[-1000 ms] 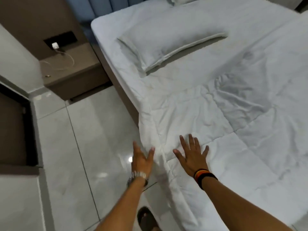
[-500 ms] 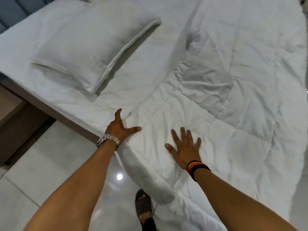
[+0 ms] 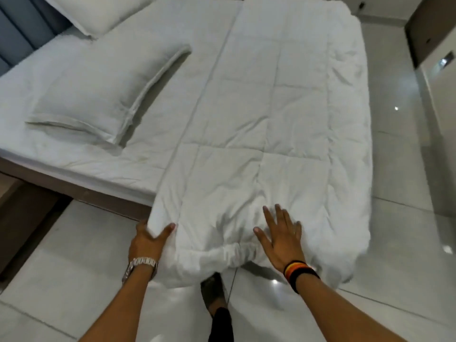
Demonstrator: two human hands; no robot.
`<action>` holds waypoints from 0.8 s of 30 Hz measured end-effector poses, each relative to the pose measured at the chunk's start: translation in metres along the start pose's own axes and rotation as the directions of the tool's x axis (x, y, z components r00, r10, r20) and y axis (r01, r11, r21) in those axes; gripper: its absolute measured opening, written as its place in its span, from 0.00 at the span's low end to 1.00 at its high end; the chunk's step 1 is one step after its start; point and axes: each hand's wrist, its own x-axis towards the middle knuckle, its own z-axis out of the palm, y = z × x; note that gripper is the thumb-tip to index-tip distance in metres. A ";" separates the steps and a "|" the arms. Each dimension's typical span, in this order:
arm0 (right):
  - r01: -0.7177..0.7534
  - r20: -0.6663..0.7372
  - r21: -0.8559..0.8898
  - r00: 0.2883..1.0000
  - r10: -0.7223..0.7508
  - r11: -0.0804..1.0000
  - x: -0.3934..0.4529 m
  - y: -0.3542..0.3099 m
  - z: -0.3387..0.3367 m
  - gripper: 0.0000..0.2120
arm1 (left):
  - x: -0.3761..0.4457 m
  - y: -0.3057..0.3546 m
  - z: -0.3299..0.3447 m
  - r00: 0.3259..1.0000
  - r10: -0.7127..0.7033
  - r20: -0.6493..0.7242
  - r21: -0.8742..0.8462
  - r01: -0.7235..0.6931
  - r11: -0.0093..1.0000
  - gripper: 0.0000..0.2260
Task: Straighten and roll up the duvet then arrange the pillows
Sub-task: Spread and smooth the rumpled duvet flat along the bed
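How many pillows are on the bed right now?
2. One pillow lies flat on the sheet left of the duvet; another pillow sits by the headboard, partly cut off. More may lie outside the frame.

Single head-worn wide-angle view, looking forward and steeply down from beside the bed [image 3: 74,169]. Close above both forearms at the bottom edge; bed filling the upper frame, tiled floor [image 3: 407,169] at right.

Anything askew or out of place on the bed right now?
Yes. The nearer pillow lies skewed on the bare sheet, away from the headboard. The duvet is folded into a strip, with its near end bunched and hanging over the bed's edge between the left hand and right hand.
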 end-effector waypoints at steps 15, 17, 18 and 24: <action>-0.429 -0.035 0.819 0.626 0.779 0.381 -0.040 0.142 0.024 0.67 | 0.032 -0.039 0.012 0.996 0.083 0.019 -0.030 -0.082 0.996 0.42; -0.428 -0.011 0.836 0.611 0.791 0.343 -0.040 0.148 0.020 0.60 | 0.029 -0.041 0.019 0.993 0.115 0.029 -0.048 -0.113 0.992 0.35; -0.422 -0.004 0.842 0.620 0.784 0.338 -0.042 0.148 0.016 0.53 | 0.027 -0.041 0.020 0.991 0.130 0.028 -0.052 -0.128 0.990 0.32; -0.489 -0.107 0.744 0.585 0.804 0.455 -0.099 0.170 -0.010 0.45 | 0.028 -0.049 -0.019 0.993 0.115 0.023 0.040 -0.116 0.993 0.41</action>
